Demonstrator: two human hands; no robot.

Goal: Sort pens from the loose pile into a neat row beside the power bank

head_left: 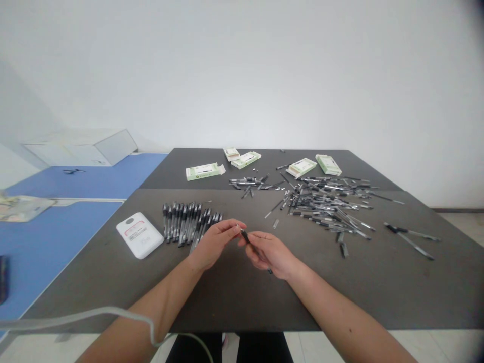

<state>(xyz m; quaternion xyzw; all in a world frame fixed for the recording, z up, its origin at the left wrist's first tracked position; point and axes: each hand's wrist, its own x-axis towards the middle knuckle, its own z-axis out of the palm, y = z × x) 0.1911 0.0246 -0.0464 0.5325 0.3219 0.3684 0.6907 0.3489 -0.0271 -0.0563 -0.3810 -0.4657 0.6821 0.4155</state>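
Observation:
My left hand (214, 244) and my right hand (270, 254) meet over the dark tabletop (378, 287). A slim black pen (252, 246) runs between them. My right fingers grip its barrel, and my left fingertips pinch its upper end. Just left of my hands lies a tight row of black gel pens (189, 224). To the right spreads a loose heap of black and clear pen parts (321, 204). A smaller scatter of pen parts (249, 184) lies behind my hands.
Several pale green-and-white cartons (204, 171) stand along the far table area. A white rounded device (139, 234) lies left of the pen row. Two loose pens (412, 238) lie at the right. A grey cable (94, 315) crosses my left forearm. A blue desk (49, 242) adjoins the left.

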